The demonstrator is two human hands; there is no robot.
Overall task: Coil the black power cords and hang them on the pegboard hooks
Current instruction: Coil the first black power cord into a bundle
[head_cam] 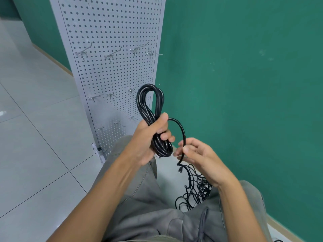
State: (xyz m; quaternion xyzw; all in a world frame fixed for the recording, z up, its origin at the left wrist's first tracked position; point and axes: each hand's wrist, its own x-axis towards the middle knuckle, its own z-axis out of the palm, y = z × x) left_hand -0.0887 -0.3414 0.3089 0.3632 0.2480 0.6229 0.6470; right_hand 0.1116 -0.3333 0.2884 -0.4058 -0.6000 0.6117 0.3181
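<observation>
The left hand (150, 137) grips a coiled black power cord (152, 109). The fingers are curled tight round the middle of the bundle. One loop of the coil sticks up above the fist, and a shorter loop hangs out below it. So the long way of the coil runs up and down, with the fist in the middle.

A loose tail (182, 135) of the same cord comes out by the left thumb. It bends over to the right and then drops down. The right hand (197, 156) holds this tail lightly between its thumb and fingers. The other fingers are loose, not squeezed. The plug (180, 169) at the end of the tail dangles just under the right hand.

The right hand is just beside the lower loop of the coil, to its right and a little lower than the left fist. It is the hand nearer to the loose end, so I think it will wrap the tail round the coil or tuck it in. There is only a short bit of tail left, so this coil looks almost done.

The pegboard (113, 49) stands behind the coil, up and away from the left fist. Its metal hooks (109, 55) are bare. The nearest ones sit just behind the top loop and to its left.

More black cords (194, 193) lie in a messy heap on the floor, below the right hand.
</observation>
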